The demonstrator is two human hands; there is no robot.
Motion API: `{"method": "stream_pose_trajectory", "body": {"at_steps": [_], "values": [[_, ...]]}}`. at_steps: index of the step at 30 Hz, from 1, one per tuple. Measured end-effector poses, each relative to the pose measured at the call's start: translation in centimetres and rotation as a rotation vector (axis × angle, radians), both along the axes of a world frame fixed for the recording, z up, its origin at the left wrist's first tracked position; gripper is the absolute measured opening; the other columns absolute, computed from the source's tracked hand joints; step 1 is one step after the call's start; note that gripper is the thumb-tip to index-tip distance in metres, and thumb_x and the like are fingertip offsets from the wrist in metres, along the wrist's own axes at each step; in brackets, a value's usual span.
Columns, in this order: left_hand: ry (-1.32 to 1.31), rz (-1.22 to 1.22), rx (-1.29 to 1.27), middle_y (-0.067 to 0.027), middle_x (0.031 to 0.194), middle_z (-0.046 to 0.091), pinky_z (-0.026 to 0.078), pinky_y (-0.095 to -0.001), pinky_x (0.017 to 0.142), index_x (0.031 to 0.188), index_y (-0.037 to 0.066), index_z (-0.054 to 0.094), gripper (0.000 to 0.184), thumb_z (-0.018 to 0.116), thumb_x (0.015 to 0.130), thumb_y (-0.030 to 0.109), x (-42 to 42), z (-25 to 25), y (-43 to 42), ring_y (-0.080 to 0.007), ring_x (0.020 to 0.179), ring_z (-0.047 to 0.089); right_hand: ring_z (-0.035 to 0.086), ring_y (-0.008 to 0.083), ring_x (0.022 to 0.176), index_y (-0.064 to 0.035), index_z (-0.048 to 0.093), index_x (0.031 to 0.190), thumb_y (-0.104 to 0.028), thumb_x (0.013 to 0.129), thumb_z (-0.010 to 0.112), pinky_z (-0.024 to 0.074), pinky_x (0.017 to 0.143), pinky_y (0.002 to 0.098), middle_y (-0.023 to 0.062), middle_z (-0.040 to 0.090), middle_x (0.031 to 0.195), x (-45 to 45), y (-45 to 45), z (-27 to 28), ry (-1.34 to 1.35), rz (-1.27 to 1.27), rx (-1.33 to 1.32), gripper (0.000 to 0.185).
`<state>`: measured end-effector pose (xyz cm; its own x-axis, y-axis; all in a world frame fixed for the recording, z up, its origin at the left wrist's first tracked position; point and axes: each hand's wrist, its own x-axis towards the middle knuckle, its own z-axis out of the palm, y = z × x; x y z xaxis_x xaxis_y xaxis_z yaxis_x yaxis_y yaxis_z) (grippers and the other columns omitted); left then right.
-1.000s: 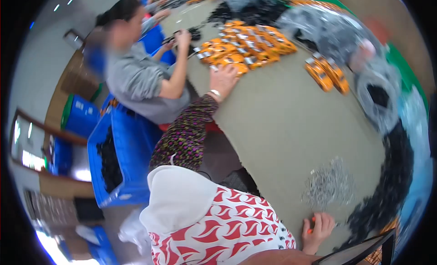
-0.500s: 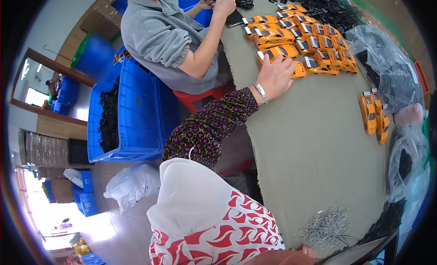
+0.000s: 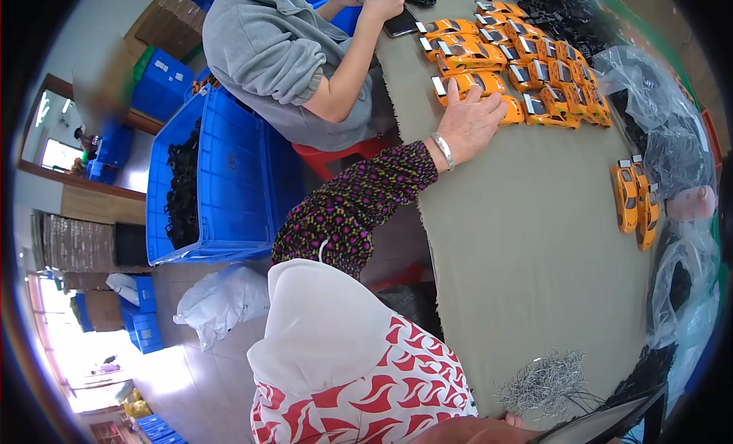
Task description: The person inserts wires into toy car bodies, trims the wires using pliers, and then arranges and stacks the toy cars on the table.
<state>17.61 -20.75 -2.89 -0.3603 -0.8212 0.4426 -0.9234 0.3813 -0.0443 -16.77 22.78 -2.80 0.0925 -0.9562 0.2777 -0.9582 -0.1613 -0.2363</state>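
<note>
My left hand (image 3: pixel 467 129), with a bracelet at the wrist, lies over the near end of the group of orange toy cars. Its fingers are curved down on a toy car (image 3: pixel 513 111) that is mostly hidden beneath them. One fingertip touches the neighbouring toy car (image 3: pixel 475 83). Several more toy cars (image 3: pixel 561 93) stand close together in rows beyond. Only a few fingertips of my right hand (image 3: pixel 515 419) show at the bottom edge, beside a pile of thin bent metal wire pieces (image 3: pixel 546 381). What it holds, if anything, is hidden.
Two toy cars (image 3: pixel 636 200) stand apart near clear plastic bags (image 3: pixel 679 268). Black parts (image 3: pixel 561 20) lie heaped at the far end of the cloth-covered table (image 3: pixel 534 261). A co-worker (image 3: pixel 275 62) sits on my left, near a blue crate (image 3: pixel 237 184) of black parts.
The view has shifted slightly. My left hand stays over the same toy car. The co-worker's hands have moved up toward the top edge. A blurred blue shape behind now appears as a crate.
</note>
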Motion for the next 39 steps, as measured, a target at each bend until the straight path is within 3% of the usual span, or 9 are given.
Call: {"method": "stream_pose_trajectory", "body": {"at_steps": [4,8,14,17,25,27,30,34,39], "values": [[0.014,-0.023,-0.023,-0.0013,0.118,0.052,0.025,-0.0632,0.098,0.118,0.012,0.053,0.041,0.065,0.08,0.019,-0.3,-0.4,-0.4,-0.0225,0.11,0.047,0.053,0.0333,0.087,-0.0052,0.059,0.099,-0.016,0.069,0.07,0.0429,0.077,0.0448,0.0131,0.056,0.095,-0.3,0.0,-0.4,-0.013,0.025,-0.016,0.033],[0.027,0.009,-0.103,-0.007,0.106,0.053,0.023,-0.0691,0.098,0.108,0.009,0.057,0.027,0.055,0.082,0.013,-1.7,-0.1,0.0,-0.0249,0.105,0.049,0.052,0.0343,0.088,-0.004,0.058,0.1,-0.015,0.068,0.07,0.0421,0.078,0.0454,0.014,0.056,0.096,-0.6,0.2,-0.7,-0.024,0.042,-0.025,0.036],[-0.05,-0.335,-0.02,-0.0063,0.097,0.051,0.023,-0.0688,0.099,0.09,0.01,0.06,0.013,0.054,0.079,0.012,-8.4,2.0,0.9,-0.0248,0.108,0.049,0.051,0.0356,0.09,-0.0025,0.057,0.1,-0.013,0.066,0.07,0.041,0.079,0.0462,0.0152,0.055,0.097,1.0,3.7,1.5,0.045,-0.158,-0.03,0.038],[-0.029,-0.501,-0.12,-0.0049,0.102,0.053,0.026,-0.0664,0.098,0.097,0.011,0.061,0.018,0.054,0.08,0.013,-12.9,1.0,-0.5,-0.0231,0.109,0.049,0.051,0.033,0.088,-0.0047,0.058,0.097,-0.021,0.068,0.071,0.0405,0.079,0.0473,0.0108,0.056,0.092,1.9,2.9,2.2,-0.099,-0.297,0.037,0.035],[0.07,-0.679,-0.298,-0.0048,0.115,0.055,0.03,-0.0618,0.094,0.109,0.014,0.06,0.027,0.053,0.084,0.016,-22.1,0.6,-3.2,-0.0228,0.116,0.048,0.049,0.0341,0.093,-0.0051,0.057,0.1,-0.02,0.066,0.071,0.0395,0.083,0.0463,0.0122,0.054,0.098,2.0,3.5,2.5,-0.165,-0.164,0.077,0.04],[-0.03,-0.627,-0.052,-0.0076,0.12,0.053,0.029,-0.0614,0.097,0.118,0.019,0.056,0.035,0.051,0.084,0.017,-24.5,0.1,-3.6,-0.0242,0.12,0.046,0.05,0.0352,0.09,-0.0014,0.057,0.102,-0.016,0.068,0.07,0.0409,0.078,0.0454,0.0158,0.054,0.098,1.4,3.4,2.5,-0.015,-0.114,0.011,0.039],[0.028,-0.575,-0.145,-0.0094,0.113,0.053,0.028,-0.0638,0.097,0.117,0.02,0.057,0.032,0.05,0.085,0.019,-25.8,-1.9,-3.8,-0.0262,0.116,0.048,0.049,0.0353,0.091,0.0,0.057,0.103,-0.018,0.07,0.069,0.0413,0.077,0.0448,0.0163,0.054,0.1,0.6,3.9,1.1,0.01,-0.05,0.009,0.039],[0.079,-0.567,-0.009,-0.0095,0.112,0.053,0.027,-0.0656,0.098,0.111,0.017,0.06,0.027,0.052,0.085,0.019,-26.6,-0.7,-2.9,-0.0276,0.114,0.048,0.049,0.035,0.092,0.0014,0.056,0.106,-0.023,0.075,0.067,0.0415,0.076,0.0436,0.0168,0.054,0.101,0.6,4.1,1.0,0.005,-0.091,0.022,0.041],[-0.158,-0.506,0.085,-0.008,0.107,0.055,0.029,-0.0644,0.096,0.104,0.013,0.062,0.023,0.054,0.084,0.019,-22.8,1.9,0.2,-0.0274,0.107,0.053,0.048,0.0344,0.094,0.0021,0.055,0.109,-0.038,0.08,0.067,0.0416,0.074,0.0414,0.0177,0.053,0.103,0.5,5.2,1.7,-0.026,-0.059,-0.07,0.051]]}}
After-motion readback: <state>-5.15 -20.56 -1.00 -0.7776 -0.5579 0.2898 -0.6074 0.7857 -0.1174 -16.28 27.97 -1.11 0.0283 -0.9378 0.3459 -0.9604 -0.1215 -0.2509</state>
